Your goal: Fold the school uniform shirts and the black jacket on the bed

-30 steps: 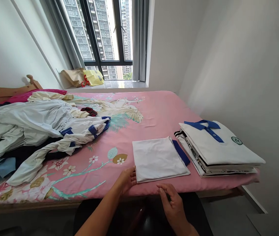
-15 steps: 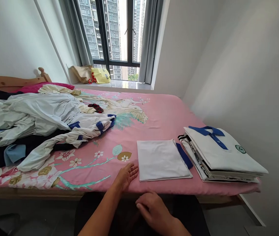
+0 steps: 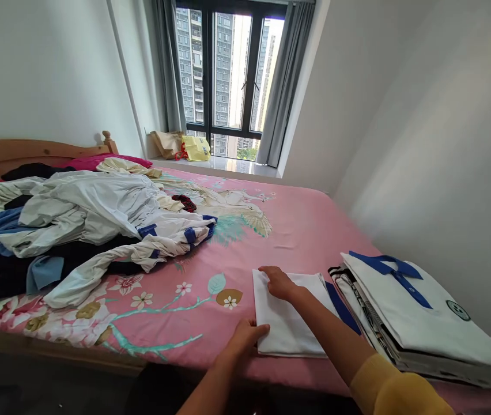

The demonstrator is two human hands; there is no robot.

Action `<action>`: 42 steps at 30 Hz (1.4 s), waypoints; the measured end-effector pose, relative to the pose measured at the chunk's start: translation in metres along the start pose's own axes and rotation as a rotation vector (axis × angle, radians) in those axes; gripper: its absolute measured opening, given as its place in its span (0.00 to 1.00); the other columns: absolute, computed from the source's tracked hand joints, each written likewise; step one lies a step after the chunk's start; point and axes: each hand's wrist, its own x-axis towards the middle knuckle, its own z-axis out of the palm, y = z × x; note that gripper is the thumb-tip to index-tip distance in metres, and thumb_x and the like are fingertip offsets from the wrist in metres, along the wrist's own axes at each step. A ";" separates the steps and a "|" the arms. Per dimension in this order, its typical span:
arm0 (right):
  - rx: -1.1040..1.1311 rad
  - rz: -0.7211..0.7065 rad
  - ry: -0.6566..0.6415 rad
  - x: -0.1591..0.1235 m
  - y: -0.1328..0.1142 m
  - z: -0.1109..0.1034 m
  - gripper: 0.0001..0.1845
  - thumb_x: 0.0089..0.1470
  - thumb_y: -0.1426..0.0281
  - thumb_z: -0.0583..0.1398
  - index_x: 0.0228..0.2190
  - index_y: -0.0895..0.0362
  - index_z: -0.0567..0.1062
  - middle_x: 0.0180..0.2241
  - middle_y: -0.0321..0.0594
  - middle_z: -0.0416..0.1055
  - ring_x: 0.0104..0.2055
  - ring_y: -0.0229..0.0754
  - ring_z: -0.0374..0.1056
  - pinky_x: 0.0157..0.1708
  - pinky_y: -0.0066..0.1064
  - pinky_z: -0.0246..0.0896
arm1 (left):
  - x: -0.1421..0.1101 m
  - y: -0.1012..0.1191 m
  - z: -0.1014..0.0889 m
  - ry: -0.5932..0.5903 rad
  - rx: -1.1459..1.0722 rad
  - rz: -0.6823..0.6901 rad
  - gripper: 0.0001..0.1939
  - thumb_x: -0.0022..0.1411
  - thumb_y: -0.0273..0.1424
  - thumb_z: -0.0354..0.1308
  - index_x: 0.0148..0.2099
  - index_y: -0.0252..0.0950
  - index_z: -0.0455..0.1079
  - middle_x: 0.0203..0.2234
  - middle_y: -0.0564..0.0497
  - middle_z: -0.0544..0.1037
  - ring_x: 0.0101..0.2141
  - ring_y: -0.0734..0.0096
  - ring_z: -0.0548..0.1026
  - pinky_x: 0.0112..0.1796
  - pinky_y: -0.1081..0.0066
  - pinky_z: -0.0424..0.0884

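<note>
A folded white shirt (image 3: 291, 323) lies flat on the bed's near edge, a blue part (image 3: 343, 308) showing at its right side. My left hand (image 3: 248, 340) grips its near left edge, thumb on top and fingers partly hidden underneath. Across the shirt reaches my right arm, and my right hand (image 3: 278, 281) pinches the far left corner. Just right of it stands a stack of folded shirts, topped by a white polo shirt (image 3: 405, 311) with a blue collar and a round green badge.
A heap of loose clothes (image 3: 94, 207), mostly white, black and blue, covers the bed's left side. Pink flowered bedding (image 3: 297, 219) spreads between heap and wall. Paper and yellow bags (image 3: 196, 148) sit on the window sill. A wall (image 3: 435, 173) rises at the right.
My right hand has moved from my lap up to the shirt's far left corner. My left hand has come onto its left edge. The view has shifted, placing the scene lower.
</note>
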 end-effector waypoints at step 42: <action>0.640 -0.091 0.545 -0.042 0.065 -0.041 0.08 0.41 0.67 0.60 0.26 0.57 0.72 0.34 0.41 0.71 0.40 0.43 0.66 0.44 0.36 0.60 | -0.012 0.105 -0.052 0.457 1.013 0.845 0.15 0.45 0.21 0.54 0.30 0.44 0.77 0.29 0.49 0.77 0.37 0.60 0.70 0.44 0.62 0.62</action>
